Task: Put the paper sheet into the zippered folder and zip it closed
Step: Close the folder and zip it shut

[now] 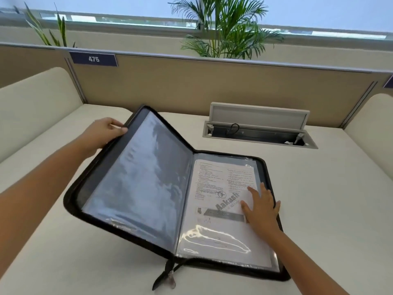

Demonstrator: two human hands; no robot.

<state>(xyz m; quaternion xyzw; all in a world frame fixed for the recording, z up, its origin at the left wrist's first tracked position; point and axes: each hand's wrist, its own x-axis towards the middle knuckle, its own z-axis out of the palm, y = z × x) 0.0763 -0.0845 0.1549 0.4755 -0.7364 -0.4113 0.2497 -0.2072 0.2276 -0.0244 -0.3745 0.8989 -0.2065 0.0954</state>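
Observation:
A black zippered folder [70, 201] lies open on the white desk, its left cover raised at a slant. Clear plastic sleeves [140, 179] line the raised half. On the flat right half lies the printed paper sheet [219, 188], partly under a shiny clear sleeve at its lower end. My left hand [102, 133] grips the top left edge of the raised cover, thumb on the inside. My right hand [261, 205] rests flat with straight fingers on the sheet's right side. The zipper pull and strap [168, 275] hang at the folder's near edge, by the spine.
An open cable tray [257, 133] with a raised lid is set into the desk [331, 209] behind the folder. A beige partition [191, 81] with a "475" label runs along the back, plants behind it. Rounded white side panels flank the desk left and right.

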